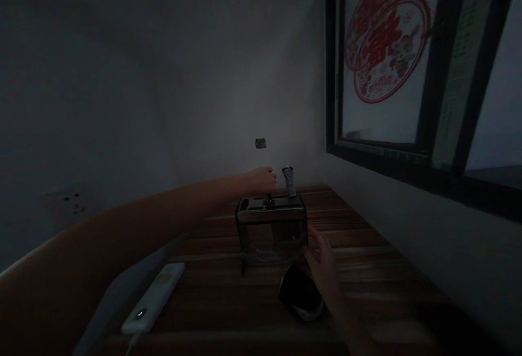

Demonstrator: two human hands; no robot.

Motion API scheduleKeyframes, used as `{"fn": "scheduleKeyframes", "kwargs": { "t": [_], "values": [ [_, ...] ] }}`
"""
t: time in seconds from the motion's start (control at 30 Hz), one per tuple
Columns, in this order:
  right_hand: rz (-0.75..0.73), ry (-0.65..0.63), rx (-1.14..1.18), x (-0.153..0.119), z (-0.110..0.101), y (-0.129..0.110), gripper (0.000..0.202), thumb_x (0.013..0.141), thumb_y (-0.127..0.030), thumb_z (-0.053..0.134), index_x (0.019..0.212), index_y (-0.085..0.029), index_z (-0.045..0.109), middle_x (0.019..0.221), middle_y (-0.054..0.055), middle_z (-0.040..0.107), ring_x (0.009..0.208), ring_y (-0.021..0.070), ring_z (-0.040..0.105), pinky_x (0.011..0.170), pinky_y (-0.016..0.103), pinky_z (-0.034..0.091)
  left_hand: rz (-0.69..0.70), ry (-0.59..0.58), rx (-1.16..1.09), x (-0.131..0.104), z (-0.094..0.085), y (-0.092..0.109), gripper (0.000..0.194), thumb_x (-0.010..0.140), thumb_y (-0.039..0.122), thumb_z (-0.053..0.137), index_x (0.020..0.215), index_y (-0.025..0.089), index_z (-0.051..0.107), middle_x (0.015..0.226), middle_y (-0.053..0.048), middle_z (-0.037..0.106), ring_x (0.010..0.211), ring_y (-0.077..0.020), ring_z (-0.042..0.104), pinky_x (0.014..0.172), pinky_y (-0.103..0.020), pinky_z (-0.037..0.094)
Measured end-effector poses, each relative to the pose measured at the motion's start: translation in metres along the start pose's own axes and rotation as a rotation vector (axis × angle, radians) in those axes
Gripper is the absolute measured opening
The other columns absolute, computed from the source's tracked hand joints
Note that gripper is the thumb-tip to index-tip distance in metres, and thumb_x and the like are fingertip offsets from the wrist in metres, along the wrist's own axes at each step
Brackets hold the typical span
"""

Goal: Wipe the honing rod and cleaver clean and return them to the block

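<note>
A small see-through tank [267, 241] with a dark frame and a silvery top stands on the wooden table. Above its top, my left hand [262, 180] is closed, fingers curled down over a small dark fitting [269, 200]; whether the fingers pinch it is hidden. My right hand [322, 255] lies against the tank's right side, fingers stretched out and apart. A silvery, foil-like upright piece [289, 181] rises from the top, just right of my left hand. Beside my right wrist, a black rounded object [300, 292] rests on the table; its kind is unclear in the dim light.
On the left of the striped wooden table [359, 269] lies a long white device [155, 296] with a round button and a cable. Pale walls stand behind and at the left. A dark-framed window [383, 152] with red decorations runs along the right wall.
</note>
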State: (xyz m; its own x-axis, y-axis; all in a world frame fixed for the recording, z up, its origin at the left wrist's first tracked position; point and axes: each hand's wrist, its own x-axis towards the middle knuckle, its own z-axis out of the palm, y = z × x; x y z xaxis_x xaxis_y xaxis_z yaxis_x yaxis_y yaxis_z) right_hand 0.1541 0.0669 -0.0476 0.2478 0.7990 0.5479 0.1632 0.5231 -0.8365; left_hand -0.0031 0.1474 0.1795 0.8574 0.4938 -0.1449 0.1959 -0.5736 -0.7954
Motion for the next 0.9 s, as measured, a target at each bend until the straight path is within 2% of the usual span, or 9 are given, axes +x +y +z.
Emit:
{"fn": "scheduleKeyframes", "kwargs": {
  "t": [0.23,0.6,0.7,0.9],
  "values": [
    [-0.008,-0.014,-0.008,0.000,0.000,-0.006,0.044,0.072,-0.018,0.046,0.116,-0.025,0.049,0.113,0.007,0.052,0.102,0.0204,0.052,0.081,0.036,0.049,-0.003,0.026,-0.014,0.001,0.003,0.002,0.015,0.064,0.031,0.071,0.071,0.020,0.064,0.073,-0.007,0.069,0.075,-0.0182,0.058,0.063,-0.029,0.030],
    [0.019,-0.013,0.029,0.000,0.000,-0.011,0.041,0.071,-0.020,0.046,0.112,-0.022,0.046,0.114,0.009,0.051,0.105,0.0212,0.050,0.082,0.035,0.048,-0.021,0.040,0.020,0.006,0.010,0.009,0.003,0.070,0.021,0.064,0.068,0.019,0.063,0.073,-0.007,0.069,0.076,-0.0199,0.059,0.065,-0.032,0.031],
    [0.021,-0.018,0.029,-0.001,0.000,-0.012,0.041,0.071,-0.019,0.046,0.113,-0.021,0.046,0.114,0.009,0.051,0.106,0.0216,0.049,0.082,0.036,0.048,-0.033,0.041,0.019,0.006,0.010,0.011,0.005,0.071,0.017,0.062,0.067,0.019,0.063,0.074,-0.006,0.069,0.075,-0.0192,0.059,0.065,-0.031,0.031],
    [0.021,-0.003,0.021,-0.001,0.001,-0.011,0.042,0.070,-0.019,0.046,0.113,-0.021,0.046,0.114,0.008,0.052,0.105,0.0210,0.050,0.084,0.036,0.046,-0.044,0.037,0.004,0.004,0.007,0.012,0.006,0.074,0.016,0.059,0.075,0.020,0.063,0.077,-0.007,0.069,0.076,-0.0184,0.058,0.065,-0.030,0.030]
  ]
}}
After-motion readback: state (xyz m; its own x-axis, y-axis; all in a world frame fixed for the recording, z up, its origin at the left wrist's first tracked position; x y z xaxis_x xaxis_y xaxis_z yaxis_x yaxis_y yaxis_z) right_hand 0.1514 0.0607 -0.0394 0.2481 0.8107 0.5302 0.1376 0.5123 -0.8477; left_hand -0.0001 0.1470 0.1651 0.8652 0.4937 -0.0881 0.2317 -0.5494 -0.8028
